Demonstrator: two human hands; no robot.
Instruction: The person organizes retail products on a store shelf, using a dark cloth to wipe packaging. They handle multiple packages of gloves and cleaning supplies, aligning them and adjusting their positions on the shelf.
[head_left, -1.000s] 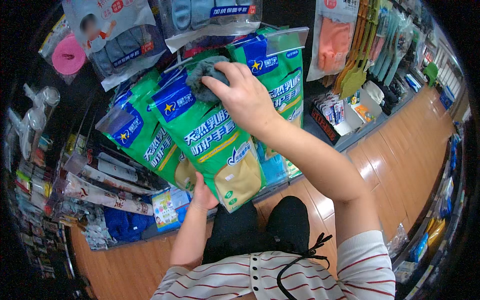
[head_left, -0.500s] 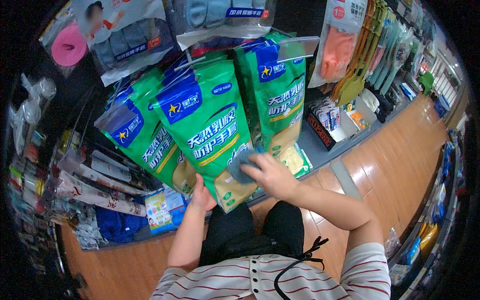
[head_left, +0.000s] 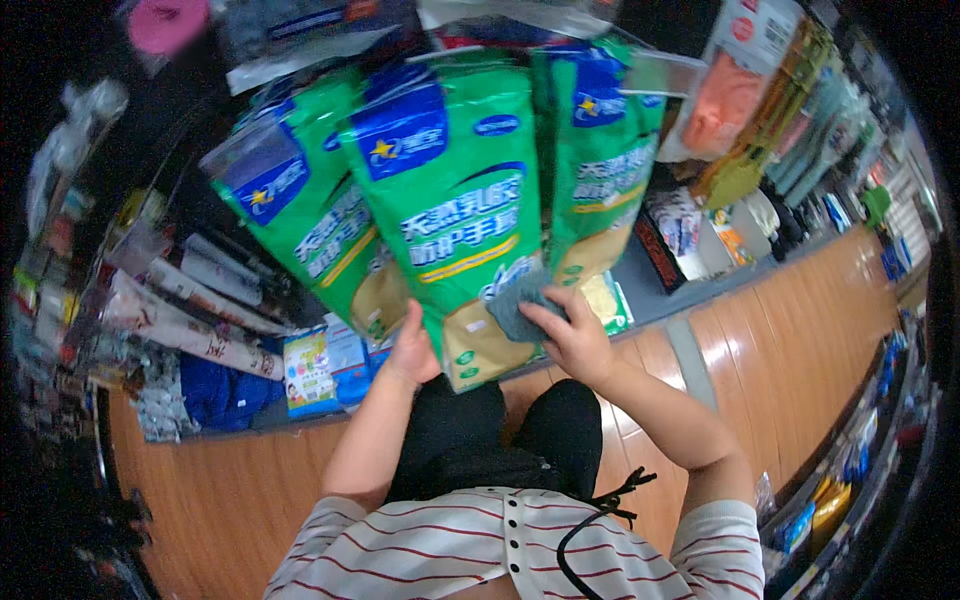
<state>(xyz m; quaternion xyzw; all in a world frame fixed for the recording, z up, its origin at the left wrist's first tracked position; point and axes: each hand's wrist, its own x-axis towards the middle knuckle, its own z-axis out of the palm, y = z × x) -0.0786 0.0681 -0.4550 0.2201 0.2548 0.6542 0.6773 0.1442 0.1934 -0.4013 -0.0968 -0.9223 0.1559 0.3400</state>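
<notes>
A green glove package [head_left: 470,200] with a blue corner and a tan lower window hangs in front of me. My left hand [head_left: 415,350] grips its lower left edge, the thumb along the front. My right hand [head_left: 578,335] is closed on a grey-blue cloth [head_left: 516,310], which lies against the lower right of the package front. Similar packages hang on both sides, a left glove package [head_left: 320,225] behind my left hand and a right glove package [head_left: 600,170] beyond the cloth.
Orange-pink gloves [head_left: 722,110] and olive spatula-like tools [head_left: 740,170] hang at the right. Below them, a white open box [head_left: 735,245] stands on the grey shelf ledge [head_left: 650,300]. Rolled packs [head_left: 190,325] and a blue bundle [head_left: 225,390] lie at the lower left.
The whole view has shifted, so the packages sit further right, and the middle one looks more upright. Both hands keep their holds, and the cloth stays at the package's lower right.
</notes>
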